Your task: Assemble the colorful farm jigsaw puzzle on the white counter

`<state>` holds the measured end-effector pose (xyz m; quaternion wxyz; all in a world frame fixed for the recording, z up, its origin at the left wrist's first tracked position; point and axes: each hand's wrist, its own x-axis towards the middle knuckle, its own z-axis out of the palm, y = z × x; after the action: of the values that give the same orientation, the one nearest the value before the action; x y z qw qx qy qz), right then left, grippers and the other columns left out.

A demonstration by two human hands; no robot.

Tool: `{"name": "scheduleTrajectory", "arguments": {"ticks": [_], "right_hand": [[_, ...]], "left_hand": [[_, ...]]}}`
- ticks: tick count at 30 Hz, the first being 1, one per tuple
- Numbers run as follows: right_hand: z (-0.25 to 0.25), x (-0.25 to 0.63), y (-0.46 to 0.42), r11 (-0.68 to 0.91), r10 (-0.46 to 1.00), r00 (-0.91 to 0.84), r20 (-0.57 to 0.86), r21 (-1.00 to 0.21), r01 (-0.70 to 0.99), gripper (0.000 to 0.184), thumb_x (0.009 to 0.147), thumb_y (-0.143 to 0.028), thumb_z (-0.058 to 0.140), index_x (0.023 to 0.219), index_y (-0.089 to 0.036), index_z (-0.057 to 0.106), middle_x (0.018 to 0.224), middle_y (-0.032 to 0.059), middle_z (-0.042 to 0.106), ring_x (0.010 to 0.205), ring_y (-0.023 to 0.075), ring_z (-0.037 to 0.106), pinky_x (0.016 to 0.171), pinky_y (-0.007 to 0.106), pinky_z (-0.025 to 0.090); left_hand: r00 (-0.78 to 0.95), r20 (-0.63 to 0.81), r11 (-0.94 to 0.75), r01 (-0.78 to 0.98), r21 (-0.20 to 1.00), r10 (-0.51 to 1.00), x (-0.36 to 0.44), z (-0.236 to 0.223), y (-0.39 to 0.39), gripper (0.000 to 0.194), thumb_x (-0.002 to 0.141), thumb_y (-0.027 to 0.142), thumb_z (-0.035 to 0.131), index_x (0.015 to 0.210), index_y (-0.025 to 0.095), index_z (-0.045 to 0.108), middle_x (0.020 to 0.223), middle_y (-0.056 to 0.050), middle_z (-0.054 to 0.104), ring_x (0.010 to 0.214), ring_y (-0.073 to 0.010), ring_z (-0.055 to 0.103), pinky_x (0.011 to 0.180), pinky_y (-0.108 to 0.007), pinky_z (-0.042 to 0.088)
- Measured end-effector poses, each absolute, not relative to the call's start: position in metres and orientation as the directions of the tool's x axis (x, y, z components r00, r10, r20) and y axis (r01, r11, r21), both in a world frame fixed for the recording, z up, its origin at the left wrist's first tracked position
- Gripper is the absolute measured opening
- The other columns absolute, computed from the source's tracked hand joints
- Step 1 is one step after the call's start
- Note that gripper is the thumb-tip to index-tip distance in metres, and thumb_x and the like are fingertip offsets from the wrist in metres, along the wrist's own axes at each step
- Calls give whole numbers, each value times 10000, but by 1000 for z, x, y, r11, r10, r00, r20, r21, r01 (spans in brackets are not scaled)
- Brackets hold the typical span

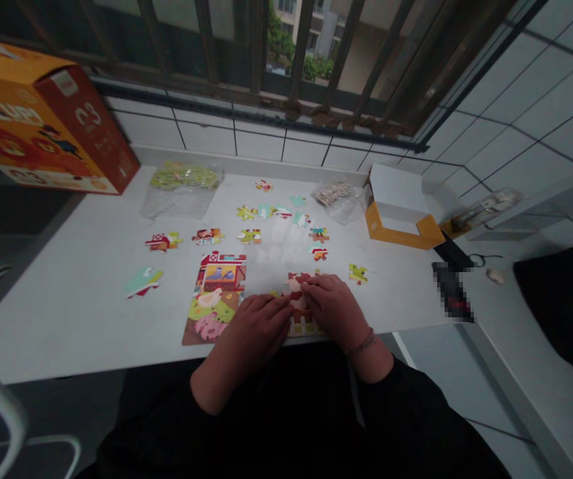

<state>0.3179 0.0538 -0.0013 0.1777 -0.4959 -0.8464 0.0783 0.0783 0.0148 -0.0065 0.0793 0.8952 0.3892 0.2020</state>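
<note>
My left hand (pixel 259 324) lies bent over the left edge of a joined puzzle section (pixel 297 283) with brown and pink animal shapes and a white fence. The fingertips of my right hand (pixel 337 307) press together on the same section from the right. Both hands hide much of it, so I cannot make out single pieces under the fingers. To the left lies another joined puzzle section (pixel 217 283) showing a barn, birds and a hen; my left wrist overlaps its right side.
Loose puzzle pieces lie beyond my hands, among them a green piece (pixel 357 273) and a barn piece (pixel 163 241). Plastic bags (pixel 184 186) and an open orange-white box (pixel 403 233) stand farther back. A big orange carton (pixel 42 120) is at the left, below the barred window.
</note>
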Motion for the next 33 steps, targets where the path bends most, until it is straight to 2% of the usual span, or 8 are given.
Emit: {"name": "scheduleTrajectory", "arguments": {"ticks": [5,12,16,20,27,33], "right_hand": [[1,311,44,483,873,-435,221,-276,831,240,1082,-216,583,1207,-223,787,1223,130,775,1137,323,673,1062,517,553],[-14,309,37,506,850,-408,334,-299,809,280,1052,-170,597,1260,-216,779,1260,127,777,1197,323,685,1122,530,550],[-22,308,40,545,814,-398,422,-319,776,257,1038,-143,602,1206,-198,788,1196,138,791,1108,304,719,1057,522,594],[-24,307,47,588,784,-411,465,-341,734,249,1028,-117,605,1178,-196,788,1199,139,791,1134,298,728,1069,524,599],[-20,300,56,615,774,-434,460,-383,689,197,1033,-105,618,1102,-196,778,1186,137,792,1141,305,728,1047,521,618],[-11,297,54,666,732,-475,488,-364,651,199,1055,-122,606,1116,-213,772,1161,122,777,1097,275,728,1018,473,632]], "left_hand": [[614,299,-682,675,281,731,78,-10,13,300,1071,201,594,1355,230,688,1487,-95,704,1209,-321,674,974,-512,557],[600,271,-658,701,275,753,80,-11,7,323,1083,215,581,1397,209,656,1504,-85,691,1239,-331,658,1005,-523,549],[586,256,-639,708,301,769,80,-9,2,381,1074,326,645,1437,210,636,1525,-104,675,1282,-340,646,1038,-539,540],[577,234,-623,714,321,782,80,-9,-1,460,1051,427,694,1452,209,628,1535,-125,666,1309,-358,639,1051,-555,538],[551,225,-594,728,342,804,78,-12,-2,426,1012,413,758,1375,214,656,1424,-133,701,1215,-350,672,1003,-529,573],[548,236,-597,730,332,802,74,-13,0,502,981,396,804,1421,224,637,1368,-138,710,1156,-347,681,948,-530,594]]}}
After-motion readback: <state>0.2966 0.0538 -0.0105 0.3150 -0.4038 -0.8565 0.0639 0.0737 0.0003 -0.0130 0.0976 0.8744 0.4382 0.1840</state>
